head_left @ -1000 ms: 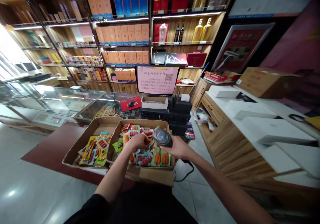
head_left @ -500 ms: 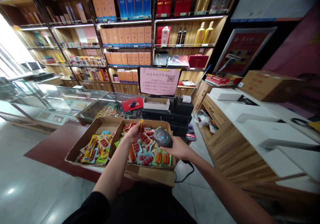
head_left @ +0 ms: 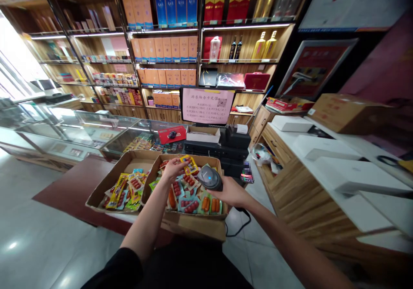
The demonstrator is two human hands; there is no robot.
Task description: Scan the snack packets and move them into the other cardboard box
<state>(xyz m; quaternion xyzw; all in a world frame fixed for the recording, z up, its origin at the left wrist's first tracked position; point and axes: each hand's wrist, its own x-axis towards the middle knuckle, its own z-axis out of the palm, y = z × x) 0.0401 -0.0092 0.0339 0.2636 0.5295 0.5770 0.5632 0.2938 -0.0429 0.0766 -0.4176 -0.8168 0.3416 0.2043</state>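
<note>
My left hand pinches the edge of a yellow snack packet, whose broad face shows above the right cardboard box. My right hand is wrapped round the handle of a dark grey barcode scanner; its head points left toward the packet and a small blue light shows on top. Beneath both hands, the right box holds several sausage packets in blue, green and red wrappers. The left cardboard box beside it holds yellow and green packets.
Behind the boxes stand a monitor covered by a pink sign, a white tray and a black printer. A red-brown table extends left. White counters line the right. A black cable hangs beside the right box.
The yellow packet in my left hand has turned from edge-on to showing its broad face. My right hand and the scanner have hardly moved.
</note>
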